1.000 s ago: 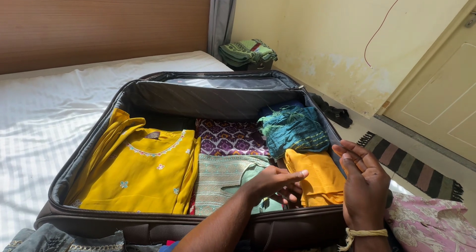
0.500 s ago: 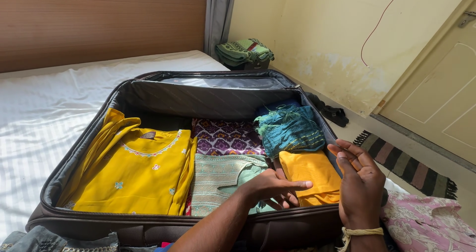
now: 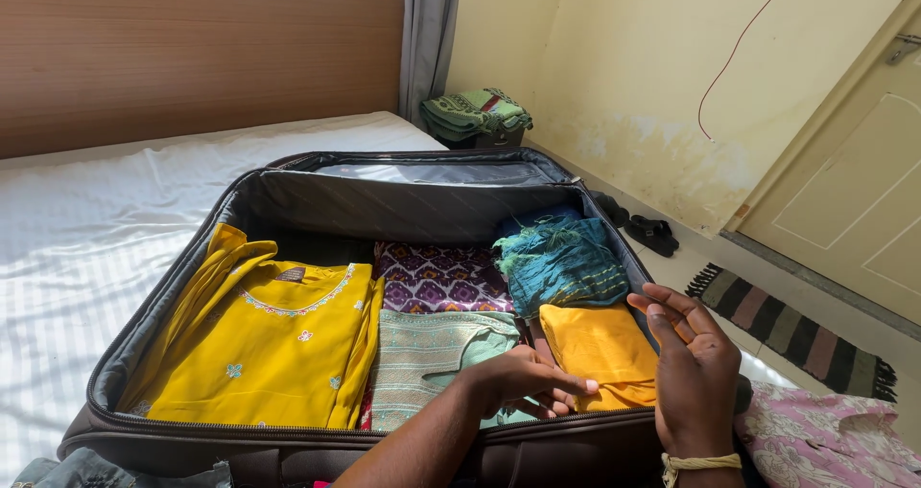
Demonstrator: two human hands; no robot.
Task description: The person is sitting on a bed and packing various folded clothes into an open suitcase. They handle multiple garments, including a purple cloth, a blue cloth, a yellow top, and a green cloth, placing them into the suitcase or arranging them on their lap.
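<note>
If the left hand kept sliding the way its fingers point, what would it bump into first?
The left hand lies low in the suitcase, fingertips aimed right. The folded orange cloth lies right at them, so it would probably meet that first, and the upright right hand beyond it; depth is hard to judge.

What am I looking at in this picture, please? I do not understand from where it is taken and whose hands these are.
There is no machine here. The picture comes from a camera worn on a person's head, looking down, so both hands belong to that person.

An open suitcase lies on a bed with a white sheet. Inside are folded clothes: a yellow embroidered top, a purple patterned cloth, a pale green garment, a teal cloth and a plain folded yellow cloth.

The left hand rests on the clothes, fingers touching the near edge of the plain yellow cloth. The right hand is open and upright beside the suitcase's right wall. Neither hand grips anything.

On the floor lie sandals and a striped mat.
</note>
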